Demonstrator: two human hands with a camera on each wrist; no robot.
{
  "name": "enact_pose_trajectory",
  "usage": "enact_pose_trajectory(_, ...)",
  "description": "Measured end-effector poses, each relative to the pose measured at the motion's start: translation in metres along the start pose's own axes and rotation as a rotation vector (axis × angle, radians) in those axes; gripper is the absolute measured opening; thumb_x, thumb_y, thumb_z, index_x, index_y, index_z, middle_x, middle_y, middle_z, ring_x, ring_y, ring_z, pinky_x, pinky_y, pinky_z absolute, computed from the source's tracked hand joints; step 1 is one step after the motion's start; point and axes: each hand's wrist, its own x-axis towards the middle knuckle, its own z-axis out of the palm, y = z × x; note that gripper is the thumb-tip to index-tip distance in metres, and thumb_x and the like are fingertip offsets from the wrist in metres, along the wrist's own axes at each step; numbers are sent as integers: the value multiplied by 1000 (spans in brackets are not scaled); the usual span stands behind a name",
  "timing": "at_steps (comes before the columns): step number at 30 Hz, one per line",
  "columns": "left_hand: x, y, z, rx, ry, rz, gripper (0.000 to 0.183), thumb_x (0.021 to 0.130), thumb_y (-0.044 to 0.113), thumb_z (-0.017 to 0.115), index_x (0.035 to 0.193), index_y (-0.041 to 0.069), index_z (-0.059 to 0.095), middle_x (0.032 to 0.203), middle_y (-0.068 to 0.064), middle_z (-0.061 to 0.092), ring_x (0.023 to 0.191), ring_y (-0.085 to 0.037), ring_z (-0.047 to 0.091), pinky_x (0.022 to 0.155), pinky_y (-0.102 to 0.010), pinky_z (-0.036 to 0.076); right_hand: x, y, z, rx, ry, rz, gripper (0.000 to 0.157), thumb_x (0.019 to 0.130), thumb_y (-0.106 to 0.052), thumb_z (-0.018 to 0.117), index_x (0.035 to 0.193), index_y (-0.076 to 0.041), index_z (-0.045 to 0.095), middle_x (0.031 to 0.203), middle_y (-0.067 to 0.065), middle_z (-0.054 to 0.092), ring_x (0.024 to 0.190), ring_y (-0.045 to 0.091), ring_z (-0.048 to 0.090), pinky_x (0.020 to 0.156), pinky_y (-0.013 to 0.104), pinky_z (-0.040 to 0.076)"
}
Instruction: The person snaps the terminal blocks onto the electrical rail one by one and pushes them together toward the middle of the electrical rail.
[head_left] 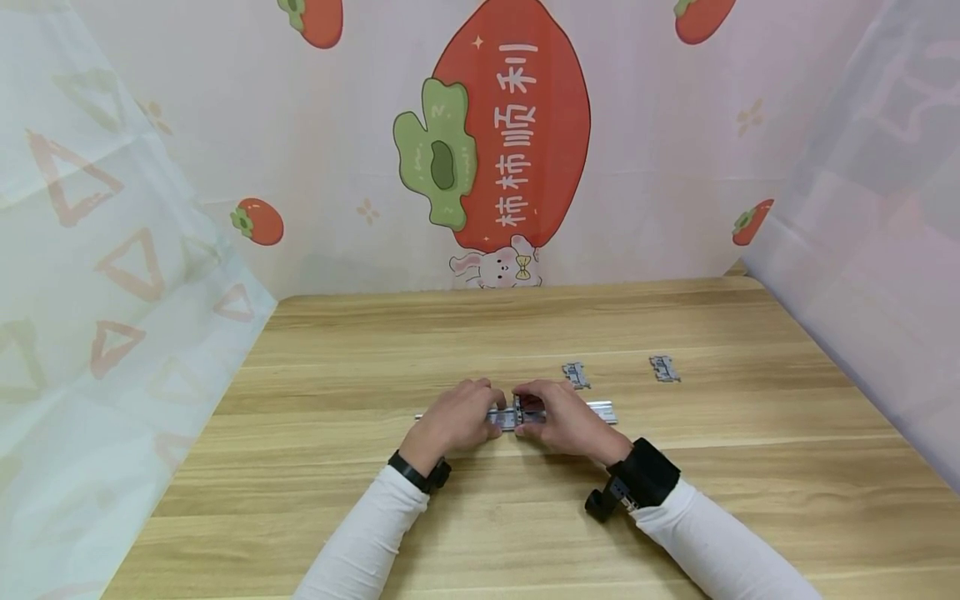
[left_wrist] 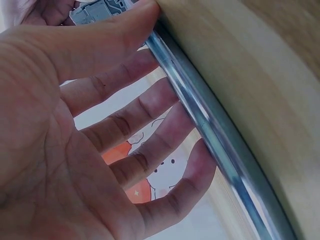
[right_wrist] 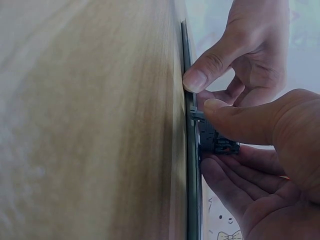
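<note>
A metal DIN rail (head_left: 603, 411) lies left to right on the wooden table. My left hand (head_left: 459, 418) grips the rail left of its middle, thumb (left_wrist: 142, 17) on the near edge and fingertips along the far edge. Upright on the rail stands a grey terminal block (right_wrist: 212, 137), and my right hand (head_left: 564, 419) pinches it between thumb and fingers. In the left wrist view the block (left_wrist: 100, 11) shows just past the left thumb. Much of the rail's middle is hidden under both hands.
Behind the right hand lies a loose grey terminal block (head_left: 576, 375), flat on the table (head_left: 337, 358). Another grey block (head_left: 664, 368) lies farther right. A printed cloth (head_left: 637, 167) hangs behind the table, with more cloth along both sides.
</note>
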Motion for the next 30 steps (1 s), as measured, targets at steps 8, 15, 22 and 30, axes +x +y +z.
enact_pose_trajectory(8,0,1,0,13,-10,-3,35,80,32,68,111,17,62,98,4,50,89,-15,48,71,-29,40,0,-3,-1,6,-7,8,53,75,-18,74,121,-1,54,111,6,60,98,13,58,82,27,44)
enact_pose_trajectory(15,0,1,-1,18,-11,-4,34,80,31,68,111,18,62,98,4,50,89,-15,48,71,-29,40,0,-2,-1,-5,5,-8,53,74,-18,75,120,-1,55,110,6,61,97,14,58,82,27,44)
enact_pose_trajectory(22,1,1,-2,10,-6,13,31,80,30,68,108,17,62,96,4,50,88,-15,48,71,-29,40,0,-1,0,-7,10,-13,53,73,-19,75,119,-1,55,110,7,61,97,15,59,82,29,44)
enact_pose_trajectory(30,1,1,-1,17,-4,19,31,81,30,68,108,17,62,94,5,49,87,-15,48,70,-29,40,0,-3,1,-12,1,-4,55,73,-18,76,120,-1,54,113,9,60,100,17,58,85,29,43)
